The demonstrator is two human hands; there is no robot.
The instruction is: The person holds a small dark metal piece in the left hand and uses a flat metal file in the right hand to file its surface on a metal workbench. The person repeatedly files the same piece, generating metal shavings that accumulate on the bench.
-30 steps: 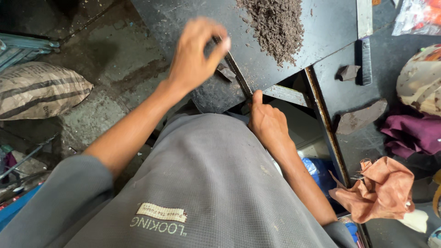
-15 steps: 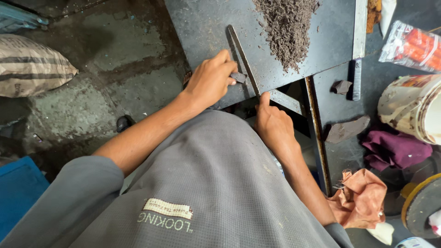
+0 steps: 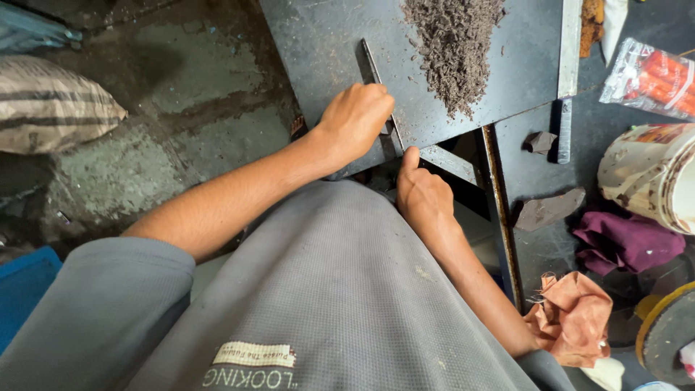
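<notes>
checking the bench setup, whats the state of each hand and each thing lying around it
left hand: closed on the thin metal bar, which lies flat on the dark plate
right hand: thumb up at the plate edge
pile of dark shavings: loose heap
orange rag: crumpled
bucket: tipped sideways

The left hand [image 3: 356, 119] covers the near end of the thin metal strip [image 3: 371, 66] on the dark metal plate [image 3: 326, 43], so its grip there cannot be seen. The right hand [image 3: 423, 195] hides its fingers under the plate's near edge. The plate and the heap of dark shavings [image 3: 455, 51] run off the top edge. Right of the plate, the bucket [image 3: 648, 174] and plastic packet [image 3: 651, 76] are cut off.
</notes>
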